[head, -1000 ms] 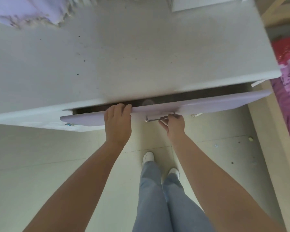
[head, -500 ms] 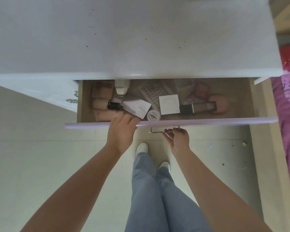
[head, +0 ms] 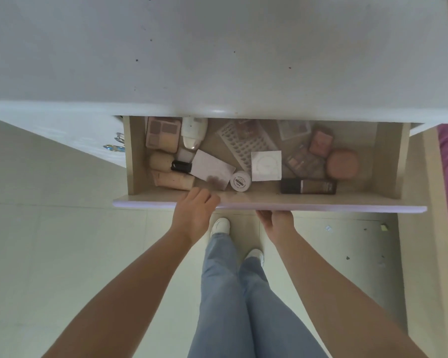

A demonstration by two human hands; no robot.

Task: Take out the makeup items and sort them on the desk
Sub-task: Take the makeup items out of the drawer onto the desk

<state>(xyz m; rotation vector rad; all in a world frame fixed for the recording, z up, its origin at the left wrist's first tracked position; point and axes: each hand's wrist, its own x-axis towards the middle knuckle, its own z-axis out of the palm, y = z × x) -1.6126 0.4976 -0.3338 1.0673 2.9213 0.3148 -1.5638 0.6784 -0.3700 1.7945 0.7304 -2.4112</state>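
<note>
A white desk (head: 217,60) is seen from above with its drawer (head: 388,161) pulled open beneath the front edge. The left hand (head: 194,215) is laid over the lilac drawer front (head: 347,208), its fingers curled over the top edge and gripping it. The right hand (head: 278,222) is held just under the drawer front; its fingers are hidden beneath the panel, so it cannot be told whether anything is grasped. The makeup items are all found inside the drawer. At the left end an eyeshadow palette (head: 163,134) lies beside a white bottle (head: 193,134), with a black-capped foundation bottle (head: 170,165) and a beige tube (head: 173,180) nearer the front. A white card (head: 211,168) is tilted against a small round white jar (head: 240,181). In the middle a perforated plastic tray (head: 246,143) is partly covered by a white square packet (head: 266,165). Toward the right a square blush compact (head: 320,142), a long palette (head: 304,162), a round peach compact (head: 342,164) and a dark foundation tube (head: 308,186) are gathered. Blue jeans (head: 238,293) and white shoes (head: 220,225) are visible over a pale tiled floor (head: 62,254).
</note>
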